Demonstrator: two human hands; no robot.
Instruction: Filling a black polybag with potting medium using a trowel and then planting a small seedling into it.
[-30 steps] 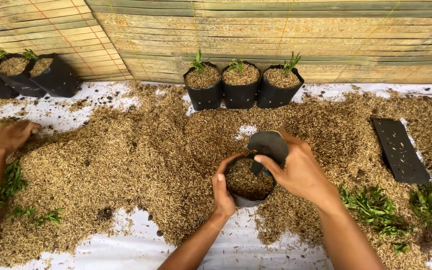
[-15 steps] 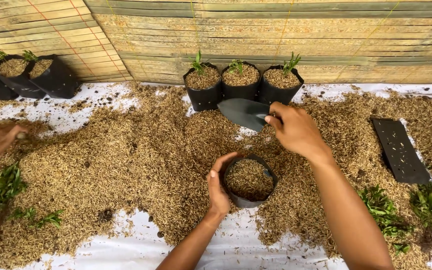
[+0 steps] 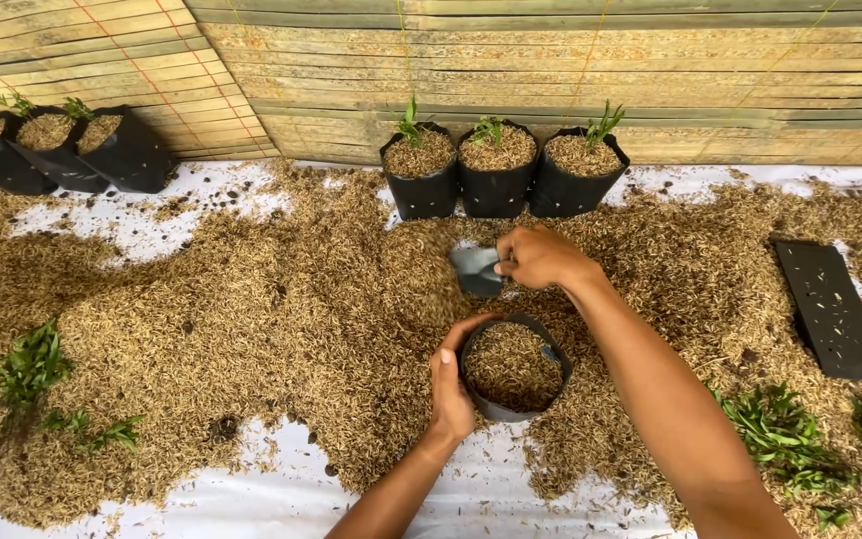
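My left hand grips the near-left rim of a black grow bag that stands upright and is nearly full of rice husk. My right hand is beyond the bag, shut on a small dark scoop whose blade digs into the husk pile to its left. The husk is spread over a white sheet.
Three filled black bags with green seedlings stand in a row against the bamboo wall; three more are at far left. A flat empty black bag lies at right. Loose green seedlings lie at left and at right.
My right hand lifted the scoop off the bag, swung it up and away, then brought it down into the husk just behind the bag. Another person's hand at far left has gone from view.
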